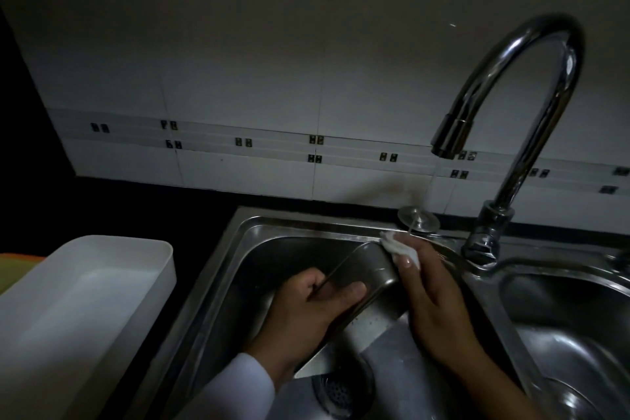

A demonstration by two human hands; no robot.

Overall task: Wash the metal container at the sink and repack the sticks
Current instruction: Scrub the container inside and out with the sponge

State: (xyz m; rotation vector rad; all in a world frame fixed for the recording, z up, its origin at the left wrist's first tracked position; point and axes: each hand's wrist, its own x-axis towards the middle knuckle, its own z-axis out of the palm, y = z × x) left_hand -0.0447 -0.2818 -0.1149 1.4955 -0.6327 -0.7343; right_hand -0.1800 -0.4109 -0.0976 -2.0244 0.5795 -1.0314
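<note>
My left hand [317,300] gripped the metal container [368,280], tilted over the sink's [218,283] back edge; my right hand [433,286] pinched a white cloth [397,245] against it. Wet steel could have slipped and clattered down.

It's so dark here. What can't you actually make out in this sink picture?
- Inside of the metal container: head view, turned away and in shadow.
- The sticks: none in view.
- White wad under the right hand: cloth or tissue, unclear.
- Left hand fingertips: hidden behind the container's rim.
- White tray: near end cut off by the frame edge.
</note>
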